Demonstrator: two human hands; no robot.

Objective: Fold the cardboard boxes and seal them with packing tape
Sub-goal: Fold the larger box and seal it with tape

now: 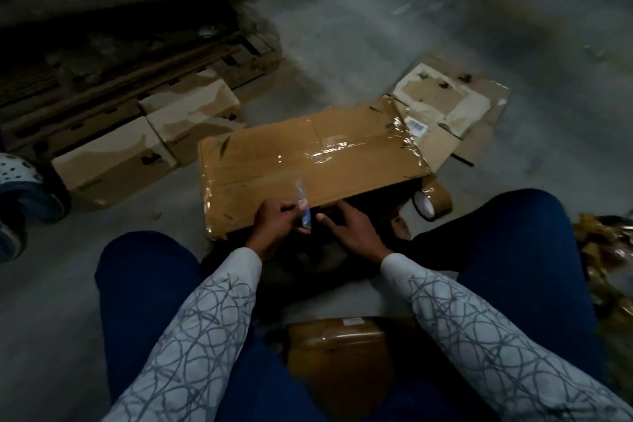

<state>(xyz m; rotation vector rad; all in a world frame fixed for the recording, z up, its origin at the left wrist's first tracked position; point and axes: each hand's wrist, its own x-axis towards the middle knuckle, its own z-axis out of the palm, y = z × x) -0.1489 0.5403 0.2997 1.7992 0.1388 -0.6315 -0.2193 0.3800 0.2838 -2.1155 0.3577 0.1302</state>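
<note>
A brown cardboard box (308, 161) lies on the floor between my knees, its top covered with shiny clear tape. My left hand (279, 221) is at the box's near edge, closed on a small blue-and-white cutter (304, 207) whose tip points up. My right hand (352, 229) rests just right of it, fingers spread against the dark underside of the box's near edge. A roll of brown packing tape (432, 202) stands on the floor at the box's near right corner.
Two folded boxes (154, 137) stand to the left, before a dark stack of flat cardboard (113, 55). Torn flat cardboard (445, 106) lies behind right. A taped box (339, 349) sits under me. Someone's shoe (20, 188) is at far left. Crumpled tape scraps (609, 267) lie right.
</note>
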